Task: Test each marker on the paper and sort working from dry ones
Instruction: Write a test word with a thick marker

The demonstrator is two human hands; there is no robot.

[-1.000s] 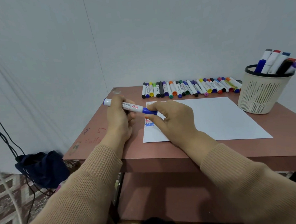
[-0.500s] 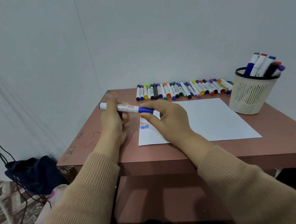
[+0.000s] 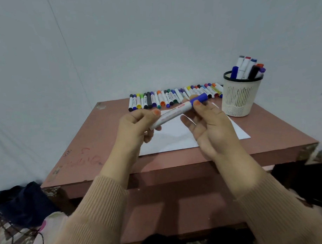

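Note:
A white marker with a blue cap is held up above the table, cap end pointing up and to the right. My left hand grips the barrel's lower end. My right hand pinches the marker at the blue cap between thumb and fingers. Beneath both hands lies the white paper; its written corner is hidden by my hands. A row of several capped markers lies along the table's far edge. A white mesh cup at the far right holds several markers.
The brown table has scribbles on its left part and worn corners. A dark bag and cables lie on the floor to the left. The grey wall stands close behind the table.
Both hands have lifted the marker higher and tilted its cap end up to the right. The view has swung left, so the table sits further right.

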